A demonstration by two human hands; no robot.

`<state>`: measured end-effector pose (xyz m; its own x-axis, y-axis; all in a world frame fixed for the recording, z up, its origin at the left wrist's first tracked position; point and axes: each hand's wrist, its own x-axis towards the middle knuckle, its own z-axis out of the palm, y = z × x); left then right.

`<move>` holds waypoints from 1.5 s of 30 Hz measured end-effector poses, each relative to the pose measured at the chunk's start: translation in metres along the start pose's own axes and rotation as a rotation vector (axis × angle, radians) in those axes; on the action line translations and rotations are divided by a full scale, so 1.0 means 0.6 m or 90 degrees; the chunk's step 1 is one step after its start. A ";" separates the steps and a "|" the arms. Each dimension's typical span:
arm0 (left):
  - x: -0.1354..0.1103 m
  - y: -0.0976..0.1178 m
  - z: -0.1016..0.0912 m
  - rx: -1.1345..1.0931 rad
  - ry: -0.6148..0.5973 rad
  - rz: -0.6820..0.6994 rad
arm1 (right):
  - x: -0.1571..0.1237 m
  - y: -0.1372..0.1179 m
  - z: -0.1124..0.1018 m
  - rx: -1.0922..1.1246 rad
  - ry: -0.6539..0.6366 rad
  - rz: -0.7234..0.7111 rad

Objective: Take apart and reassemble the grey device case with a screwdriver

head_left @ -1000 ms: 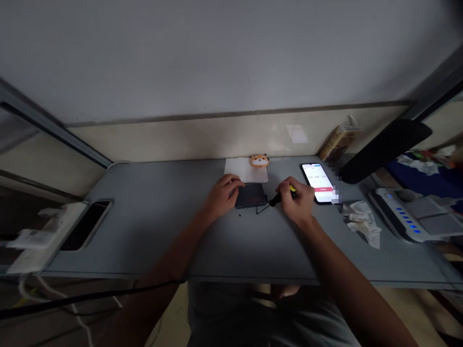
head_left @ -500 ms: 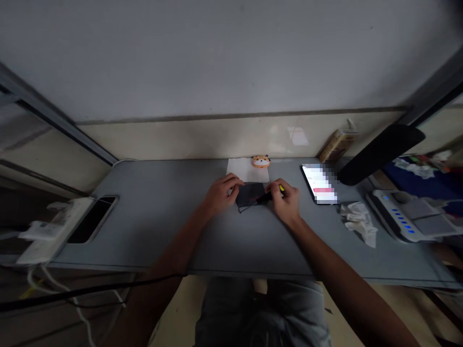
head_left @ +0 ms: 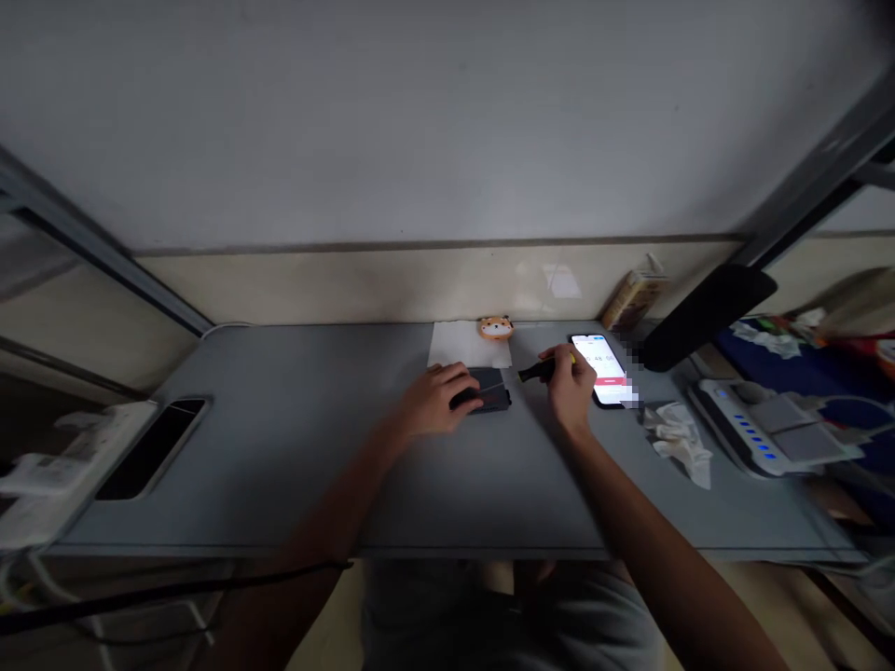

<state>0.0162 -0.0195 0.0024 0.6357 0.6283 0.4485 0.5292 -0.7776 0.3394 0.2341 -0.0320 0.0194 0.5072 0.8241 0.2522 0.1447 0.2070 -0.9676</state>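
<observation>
Dark box [head_left: 495,399] lies on the worktop [head_left: 300,382], partly under the left hand [head_left: 440,399], which now reaches further over it than a moment ago, fingers curled; whether that grip pinches anything I can't tell in this dimness. The right hand [head_left: 571,384], drawn back towards the lit phone [head_left: 599,357], grips a black-and-yellow tool [head_left: 537,370], forearm slanting in.

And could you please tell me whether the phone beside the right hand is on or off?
On: the phone glows white, with a red bar across it.
</observation>
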 end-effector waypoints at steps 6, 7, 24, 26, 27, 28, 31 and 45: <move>-0.002 -0.016 0.011 -0.014 0.019 0.005 | 0.003 0.007 0.002 0.016 0.015 0.008; -0.003 -0.016 0.011 -0.017 0.022 0.004 | 0.004 0.007 0.002 0.019 0.016 0.007; 0.049 -0.115 0.004 -0.021 0.068 -0.258 | 0.018 0.015 -0.011 0.021 0.053 0.008; 0.040 -0.116 0.005 -0.023 0.059 -0.253 | 0.021 0.015 -0.013 0.012 0.067 0.000; 0.034 -0.116 0.004 -0.024 0.058 -0.253 | 0.023 0.016 -0.014 0.007 0.077 -0.005; 0.028 -0.116 0.001 -0.023 0.061 -0.254 | 0.025 0.016 -0.016 0.004 0.089 -0.009; 0.011 -0.116 -0.009 -0.017 0.088 -0.258 | 0.033 0.019 -0.021 0.005 0.123 -0.015; 0.000 -0.110 -0.001 0.048 0.030 -0.206 | 0.036 0.026 -0.015 -0.036 0.004 -0.008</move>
<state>-0.0191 0.0319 -0.0192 0.4020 0.8396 0.3655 0.7410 -0.5327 0.4089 0.2550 -0.0159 0.0097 0.5105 0.8181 0.2649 0.1993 0.1871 -0.9619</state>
